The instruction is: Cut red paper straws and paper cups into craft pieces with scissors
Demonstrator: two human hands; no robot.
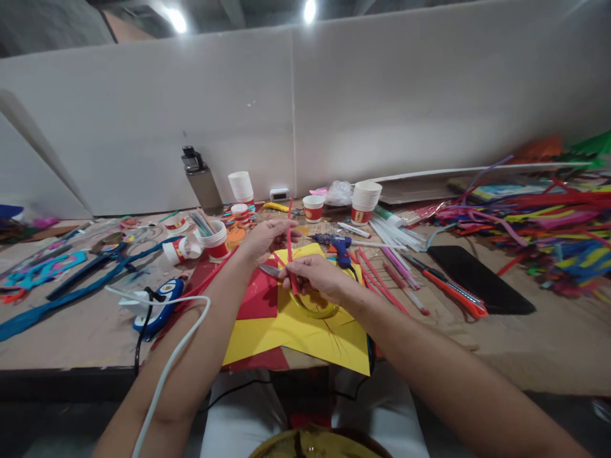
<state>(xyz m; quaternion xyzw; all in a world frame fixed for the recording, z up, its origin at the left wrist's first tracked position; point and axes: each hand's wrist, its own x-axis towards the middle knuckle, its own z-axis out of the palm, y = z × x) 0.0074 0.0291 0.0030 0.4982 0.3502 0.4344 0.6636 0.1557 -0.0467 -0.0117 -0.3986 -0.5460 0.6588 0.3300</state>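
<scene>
A thin red pipe cleaner (289, 245) stands nearly upright between my hands, above the yellow paper (258, 337). My right hand (315, 277) pinches its lower part between thumb and fingers. Higher up, my left hand (270, 238) has its fingers bent around the same pipe cleaner; the exact grip is partly hidden. Below my right hand are the yellow handles of a pair of scissors (315, 313), and a metal blade pokes out on its left. Whether that hand also touches the scissors I cannot tell. Red paper (258, 296) lies beside them.
Just beyond my right hand lies a blue glue gun (341, 245). A utility knife (453, 292), a black phone (480, 280) and a heap of coloured pipe cleaners (539, 229) are at right. Paper cups (366, 197) stand behind. A white cable (176, 356) crosses my left forearm.
</scene>
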